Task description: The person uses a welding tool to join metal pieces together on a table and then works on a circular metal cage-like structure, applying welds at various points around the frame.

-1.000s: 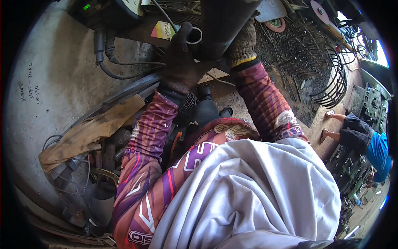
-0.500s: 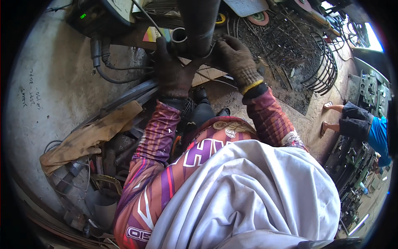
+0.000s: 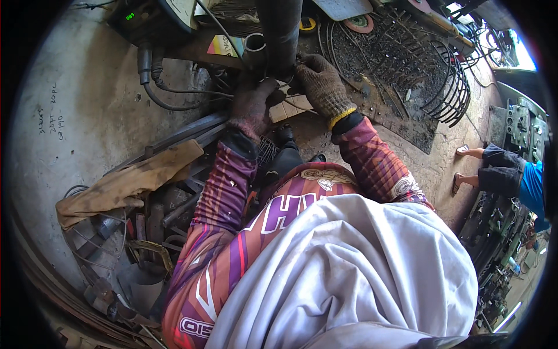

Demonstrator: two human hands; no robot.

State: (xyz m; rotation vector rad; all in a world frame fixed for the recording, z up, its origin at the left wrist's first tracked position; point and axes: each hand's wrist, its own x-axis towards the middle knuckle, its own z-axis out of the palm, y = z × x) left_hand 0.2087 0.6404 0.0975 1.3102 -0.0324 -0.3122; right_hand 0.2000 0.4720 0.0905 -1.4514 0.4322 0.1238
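Fingers of the right hand (image 3: 321, 86), in a brown knit glove with yellow cuff, curl against the base of the dark upright steel pipe (image 3: 280, 35) near the top edge. Left hand (image 3: 251, 104), in a dark glove, presses curled fingers against the pipe's lower left side beside a short grey pipe ring (image 3: 254, 43). Both forearms extend forward, elbows bent.

Pipe (image 3: 279, 32): wide, dark, dull metal, you see it running up out of the top edge.
Pose: its lower end sits between your 2 gloved hands.
Ring (image 3: 254, 42): short grey pipe offcut, open end up, just left of it.
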